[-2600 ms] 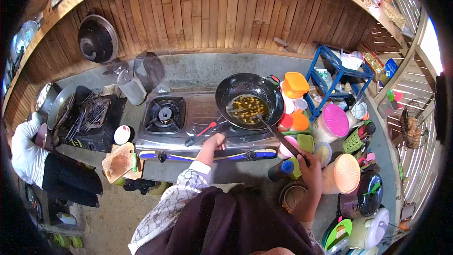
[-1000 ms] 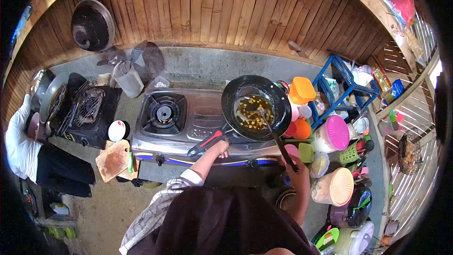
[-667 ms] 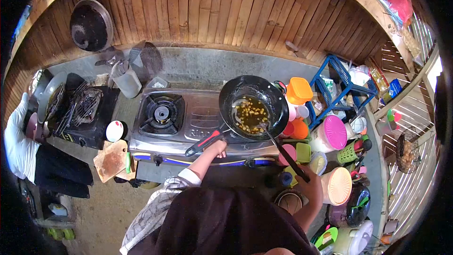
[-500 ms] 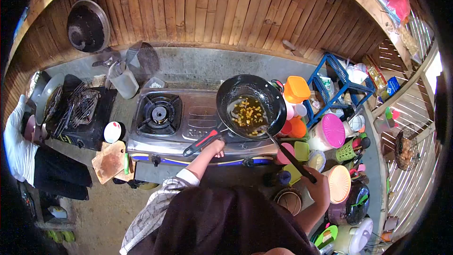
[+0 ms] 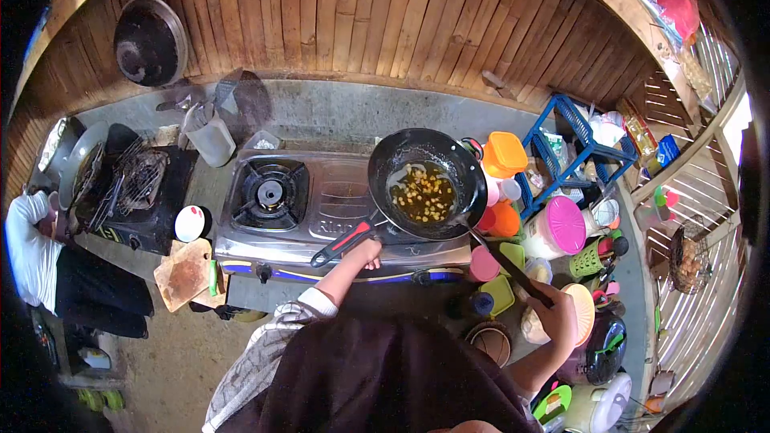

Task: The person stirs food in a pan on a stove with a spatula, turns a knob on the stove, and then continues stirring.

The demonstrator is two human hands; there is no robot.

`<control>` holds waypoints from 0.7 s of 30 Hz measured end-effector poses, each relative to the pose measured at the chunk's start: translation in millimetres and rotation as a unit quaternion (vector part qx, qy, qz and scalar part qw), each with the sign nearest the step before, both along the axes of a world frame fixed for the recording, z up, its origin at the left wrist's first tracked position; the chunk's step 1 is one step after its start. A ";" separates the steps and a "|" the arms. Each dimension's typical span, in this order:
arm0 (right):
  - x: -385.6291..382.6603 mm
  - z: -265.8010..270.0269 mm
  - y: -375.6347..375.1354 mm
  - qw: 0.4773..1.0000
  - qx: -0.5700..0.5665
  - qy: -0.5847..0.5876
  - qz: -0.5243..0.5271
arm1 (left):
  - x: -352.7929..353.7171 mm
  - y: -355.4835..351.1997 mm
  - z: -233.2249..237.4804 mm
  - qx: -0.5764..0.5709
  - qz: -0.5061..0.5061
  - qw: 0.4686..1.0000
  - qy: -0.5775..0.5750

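Note:
A black wok (image 5: 393, 152) sits over the right side of the gas stove (image 5: 337, 184), with small yellow-brown pieces (image 5: 423, 191) in oil inside. Its black and red handle (image 5: 345, 242) points to the lower left. My left hand (image 5: 365, 254) is closed beside that handle at the stove's front edge; what its fingers grip, if anything, is hidden. My right hand (image 5: 557, 313) is wrapped round the dark handle of a long utensil (image 5: 505, 262), whose far end reaches the wok's lower right rim.
The left burner (image 5: 270, 193) has nothing on it. A cutting board (image 5: 184, 274) with a green-handled knife lies left of the stove. Colourful containers (image 5: 565, 223) and a blue rack (image 5: 577, 132) crowd the right. Another person (image 5: 76, 281) stands at the far left.
My right hand has moved slightly right and down with the utensil, whose end has shifted towards the wok's rim. The pieces in the oil have shifted. The other person's arm has moved.

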State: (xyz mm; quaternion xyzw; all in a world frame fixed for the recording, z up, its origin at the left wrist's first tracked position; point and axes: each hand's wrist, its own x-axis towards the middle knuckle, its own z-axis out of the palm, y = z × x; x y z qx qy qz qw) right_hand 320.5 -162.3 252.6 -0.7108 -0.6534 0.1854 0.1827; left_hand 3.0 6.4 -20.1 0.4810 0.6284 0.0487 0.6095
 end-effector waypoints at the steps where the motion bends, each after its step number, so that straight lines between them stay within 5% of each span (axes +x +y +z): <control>1: 0.2 -7.2 2.5 1.000 0.000 0.000 0.002 | -0.5 0.4 -3.2 0.000 0.002 1.000 0.000; 3: -1.1 -18.7 7.2 0.997 -0.015 0.078 -0.008 | -0.8 0.6 -7.1 0.016 -0.020 1.000 0.007; 15: -45.1 -66.3 52.2 0.992 -0.030 0.108 0.060 | 0.8 -3.6 -6.0 0.038 0.020 0.999 -0.018; 21: -72.9 -86.5 82.8 0.983 0.099 0.057 0.142 | 2.6 -3.1 5.4 0.006 0.032 0.999 0.008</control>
